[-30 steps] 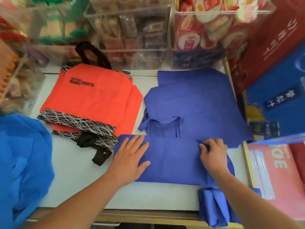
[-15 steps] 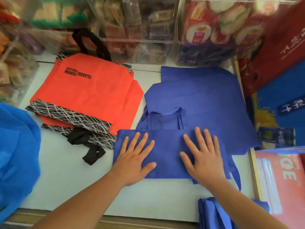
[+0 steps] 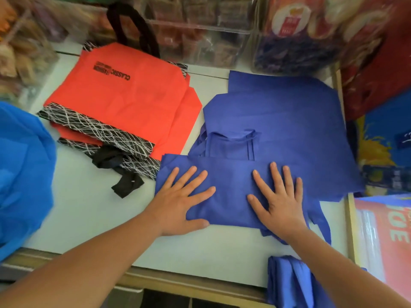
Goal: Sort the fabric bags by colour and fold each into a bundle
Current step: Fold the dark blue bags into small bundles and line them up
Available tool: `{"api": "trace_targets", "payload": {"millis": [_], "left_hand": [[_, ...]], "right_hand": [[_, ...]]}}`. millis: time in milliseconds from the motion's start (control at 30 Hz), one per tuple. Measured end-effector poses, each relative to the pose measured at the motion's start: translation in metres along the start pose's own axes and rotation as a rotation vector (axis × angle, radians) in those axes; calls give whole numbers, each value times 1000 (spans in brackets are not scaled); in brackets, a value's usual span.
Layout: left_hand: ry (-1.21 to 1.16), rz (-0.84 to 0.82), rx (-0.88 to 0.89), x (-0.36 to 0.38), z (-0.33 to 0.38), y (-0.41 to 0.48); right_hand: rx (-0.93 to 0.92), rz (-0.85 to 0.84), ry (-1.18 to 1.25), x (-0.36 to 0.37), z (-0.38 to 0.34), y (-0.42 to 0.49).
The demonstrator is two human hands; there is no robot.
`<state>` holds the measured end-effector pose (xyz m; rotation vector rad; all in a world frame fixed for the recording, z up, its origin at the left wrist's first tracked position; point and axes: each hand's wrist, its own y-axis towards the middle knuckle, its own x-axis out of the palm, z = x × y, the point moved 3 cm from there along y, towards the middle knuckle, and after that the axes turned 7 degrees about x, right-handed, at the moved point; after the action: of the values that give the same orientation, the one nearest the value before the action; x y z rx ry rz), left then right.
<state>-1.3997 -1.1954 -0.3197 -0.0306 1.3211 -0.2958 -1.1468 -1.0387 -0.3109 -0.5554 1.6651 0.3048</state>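
While the left grip [image 3: 178,196] and right grip [image 3: 280,201], spread flat, press the folded blue bag [image 3: 231,187] at six o'clock on the tabletop [image 3: 89,214], smooth outward to sharpen the crease. More blue bags [image 3: 289,121] lie at one, orange bags [image 3: 133,103] at eleven.

Matt blue cloth bag [image 3: 233,192], matt orange cloth bags [image 3: 133,103], smooth pale tabletop [image 3: 89,218]

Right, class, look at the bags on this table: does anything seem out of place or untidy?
Two loose ends. A black handle trails crumpled from the orange bags onto the table, and a blue strap sticks out from the folded blue bag beside the right hand.
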Motion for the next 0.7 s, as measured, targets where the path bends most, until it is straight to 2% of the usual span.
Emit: {"api": "trace_targets", "payload": {"millis": [33,100,167,200,267,300,367,467,567,633,700], "left_hand": [[-24,-23,-10,-2,0,0],[-63,-79,-33,-6,0,1],[-77,-93,-56,-9,2,3],[-96,-84,-77,-10,4,4],[-169,-65,-146,-13,11,6],[-206,-68,-180,-16,15,8],[-213,-97,-204,-20,19,9],[-180,-155,-152,-25,17,2],[-321,-144,-131,-38,7,-1],[-465,-198,-164,-51,0,1],[-574,-258,-186,-62,-7,6]], "right_hand": [[-34,41,78,-5,-5,-4],[-235,122,192,-17,-23,-16],[-438,77,173,-17,-41,-27],[-484,19,103,-14,-46,-30],[-480,-71,-21,-7,-48,-25],[-479,-62,-34,-7,-48,-21],[-521,-2,22,-16,-49,-14],[-556,-2,74,-26,-45,-7],[-436,-223,174,-31,-36,3],[-352,-398,162,-34,-28,10],[-383,-419,180,-40,-21,17]]}}
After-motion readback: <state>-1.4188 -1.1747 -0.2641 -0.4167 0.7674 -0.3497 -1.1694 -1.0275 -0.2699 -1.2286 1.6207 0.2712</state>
